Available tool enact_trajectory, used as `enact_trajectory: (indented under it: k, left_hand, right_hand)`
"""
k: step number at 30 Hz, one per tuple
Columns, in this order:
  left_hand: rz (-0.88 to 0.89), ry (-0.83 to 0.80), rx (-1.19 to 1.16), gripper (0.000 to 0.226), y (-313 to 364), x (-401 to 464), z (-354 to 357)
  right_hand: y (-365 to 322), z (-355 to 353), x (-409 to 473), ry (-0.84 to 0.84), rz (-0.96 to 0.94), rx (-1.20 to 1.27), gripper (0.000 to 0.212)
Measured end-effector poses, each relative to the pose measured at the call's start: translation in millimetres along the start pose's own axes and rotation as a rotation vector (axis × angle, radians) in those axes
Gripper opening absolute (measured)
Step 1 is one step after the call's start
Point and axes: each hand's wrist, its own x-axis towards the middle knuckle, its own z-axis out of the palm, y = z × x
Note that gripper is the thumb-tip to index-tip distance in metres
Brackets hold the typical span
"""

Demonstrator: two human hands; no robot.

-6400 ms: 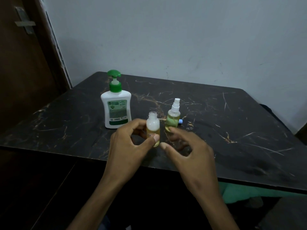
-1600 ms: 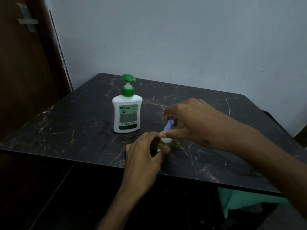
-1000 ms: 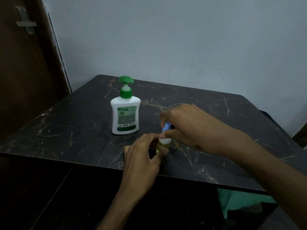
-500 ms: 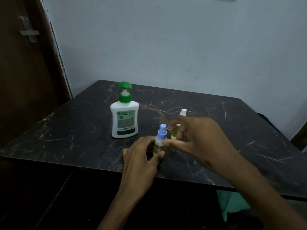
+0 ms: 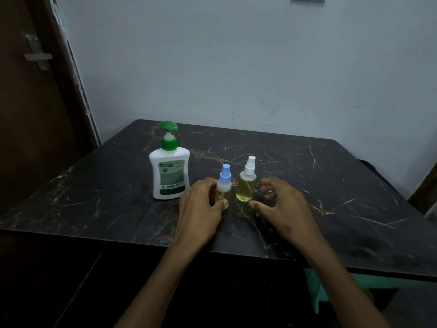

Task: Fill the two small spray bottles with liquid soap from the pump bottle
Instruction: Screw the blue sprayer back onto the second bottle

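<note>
Blue-capped spray bottle [image 5: 223, 185] now wears its nozzle, which the right hand [image 5: 282, 209] was fitting a sec ago; that hand has let go and hangs with fingers loosely spread, holding nothing, just right of the white-capped spray bottle [image 5: 247, 183]. Left hand [image 5: 201, 207] grips the blue-capped one at its base, thumb across the front. Both bottles stand upright at frame centre w/ yellowish liquid inside, so filling looks about done, tho the dim light hides exact levels. Pump bottle [image 5: 169, 163] stands centre-left. Black marbled table [image 5: 331, 185], pale wall [image 5: 260, 67] behind, brown door [image 5: 30, 102] at upper left.
</note>
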Motion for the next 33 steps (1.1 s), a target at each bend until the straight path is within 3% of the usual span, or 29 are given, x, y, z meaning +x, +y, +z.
enact_trajectory:
  k: [5,11,29,33]
  left_hand:
    - [0.017,-0.023,0.0,0.027,0,16,7]
    - [0.049,-0.067,0.042,0.021,6,38,22]
    - [0.031,-0.127,-0.027,0.029,4,78,59]
    - [0.018,-0.157,-0.009,0.044,7,72,50]
  right_hand:
    - [-6,17,16,-0.008,0.003,0.056,0.036]
    - [4,18,28,0.013,0.014,0.062,0.034]
    - [29,14,58,0.017,0.044,0.04,0.039]
    - [25,7,51,-0.002,0.063,0.067,0.049]
